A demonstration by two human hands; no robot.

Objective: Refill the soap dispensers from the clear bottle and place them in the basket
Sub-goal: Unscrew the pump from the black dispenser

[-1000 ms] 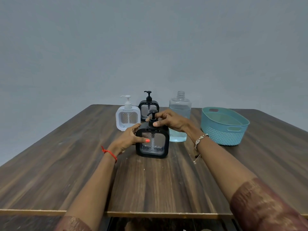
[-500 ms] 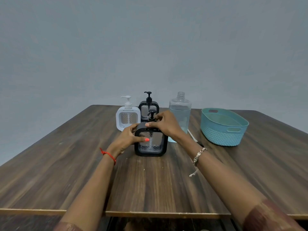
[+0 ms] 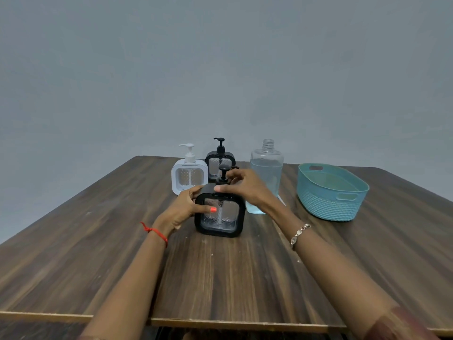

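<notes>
A square black soap dispenser [image 3: 228,224] with a clear window stands upright mid-table. My left hand [image 3: 188,204] grips its left side, thumb across the window. My right hand [image 3: 245,187] is closed around the collar of its black pump head [image 3: 223,168] on top. Behind it stand a white dispenser [image 3: 186,175] and a second black dispenser [image 3: 220,155], partly hidden. The clear bottle [image 3: 266,168], uncapped and holding pale blue liquid, stands to the right behind my right wrist. A teal basket [image 3: 328,204] sits further right, with nothing in it.
The dark wooden table [image 3: 232,278] has a seam down its middle and a front edge close to me. A plain grey wall rises behind it. A small white thing lies at the bottle's foot, mostly hidden by my right wrist.
My right hand has shifted around the pump collar, wrist rotating, and the forearm swung leftward. My left hand has kept its grip on the dispenser, which has stayed in place.
</notes>
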